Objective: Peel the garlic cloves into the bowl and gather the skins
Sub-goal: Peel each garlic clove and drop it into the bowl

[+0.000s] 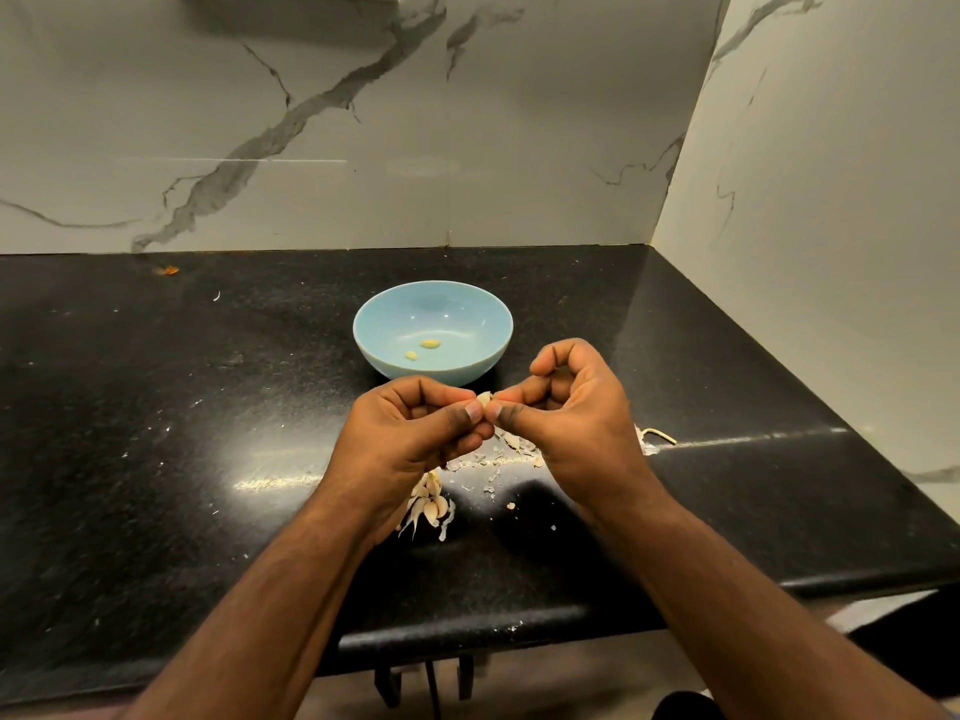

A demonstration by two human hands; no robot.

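A light blue bowl [384, 309] stands on the black counter, with two peeled garlic cloves [430, 344] lying in it. Just in front of the bowl, my left hand [410, 433] and my right hand [566, 413] meet fingertip to fingertip, both pinching one small pale garlic clove [483, 398] above the counter. Under my left wrist lies a cluster of unpeeled garlic cloves [428, 504]. Loose papery skins [511, 444] are scattered on the counter beneath my hands; part of them is hidden by my right hand.
The black counter [208, 407] ends at a marble wall behind and another on the right. Its front edge runs below my forearms. A dry garlic stem piece [660, 434] lies right of my right hand. A small orange scrap [167, 271] sits far back left.
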